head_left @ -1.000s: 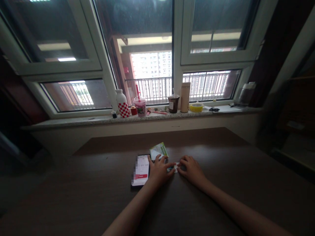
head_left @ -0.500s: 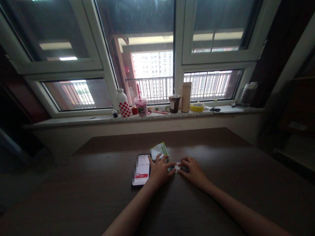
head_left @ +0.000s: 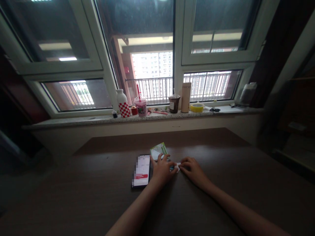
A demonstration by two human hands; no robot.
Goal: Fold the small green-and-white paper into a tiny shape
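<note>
A small white piece (head_left: 178,167) is between my two hands, low over the brown table (head_left: 98,203). My left hand (head_left: 162,167) pinches its left side with thumb and index finger, its other fingers spread toward a green and white card (head_left: 157,151). From the right, my right hand (head_left: 192,168) grips the piece's other edge with closed fingertips. Something small and bluish shows beneath the left fingers, mostly hidden. Left of my left hand lies a phone (head_left: 143,170) with its screen lit.
Along the windowsill (head_left: 98,122) stand a checkered bottle (head_left: 122,103), a pink cup (head_left: 140,106), a dark drink cup (head_left: 174,104), a tan flask (head_left: 186,97), yellow tape (head_left: 197,108) and black scissors (head_left: 215,109). The sill lies beyond the table's far edge.
My right hand's thumb and index finger have come closer together at the white piece. My left hand has shifted slightly right, and the piece looks turned.
</note>
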